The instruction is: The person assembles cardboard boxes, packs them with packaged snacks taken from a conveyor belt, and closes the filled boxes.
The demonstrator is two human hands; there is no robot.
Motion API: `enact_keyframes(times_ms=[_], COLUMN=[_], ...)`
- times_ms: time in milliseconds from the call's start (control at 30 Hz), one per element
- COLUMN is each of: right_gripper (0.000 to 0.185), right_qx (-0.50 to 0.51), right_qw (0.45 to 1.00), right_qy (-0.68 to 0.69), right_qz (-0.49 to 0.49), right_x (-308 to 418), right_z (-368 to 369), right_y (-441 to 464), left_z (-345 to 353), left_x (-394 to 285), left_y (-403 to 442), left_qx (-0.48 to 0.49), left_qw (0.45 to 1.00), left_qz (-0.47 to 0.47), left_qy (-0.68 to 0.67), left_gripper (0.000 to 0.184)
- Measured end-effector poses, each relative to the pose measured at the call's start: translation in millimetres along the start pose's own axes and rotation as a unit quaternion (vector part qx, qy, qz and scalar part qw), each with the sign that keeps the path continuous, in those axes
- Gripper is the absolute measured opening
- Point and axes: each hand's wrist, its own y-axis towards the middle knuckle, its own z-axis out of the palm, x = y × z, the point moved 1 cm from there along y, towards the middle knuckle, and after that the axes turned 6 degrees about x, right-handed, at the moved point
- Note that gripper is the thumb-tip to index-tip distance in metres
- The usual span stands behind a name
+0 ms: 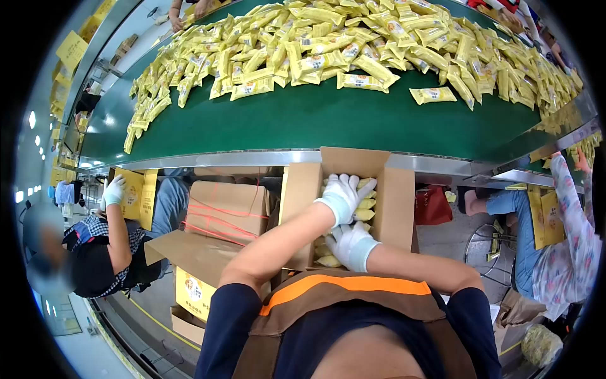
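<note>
An open brown carton [396, 208] stands between my body and the green belt, its flaps folded outward. Yellow wrapped packets [365, 204] lie in rows inside it. My left hand [343, 197], in a white glove, rests on the packets in the upper part of the carton, fingers spread. Lower down, my right hand [351, 245], also gloved, lies over the packets with its fingers apart. The gloves hide part of the packets beneath them. Neither hand shows a packet held between its fingers.
A big heap of yellow packets [315, 44] covers the far side of the green belt [284, 126]. A closed carton with red string [221, 208] is at the left. Seated co-workers [104, 252] are on both sides. A red bag [433, 206] and a stool [489, 249] are at the right.
</note>
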Motion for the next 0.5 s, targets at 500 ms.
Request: enact_keyframes(times_ms=[500], right_gripper=[0.030], right_qx=[0.183], right_qw=[0.895], right_qy=[0.277], right_qz=[-0.296], right_x=[-52.4], right_z=[-108.8], right_y=[-13.4], left_z=[-16.1], left_x=[26.4], left_y=[-13.2], left_qx=[-0.019], left_qw=[0.954], left_qz=[0.217], left_qy=[-0.205], left_gripper=[0.046])
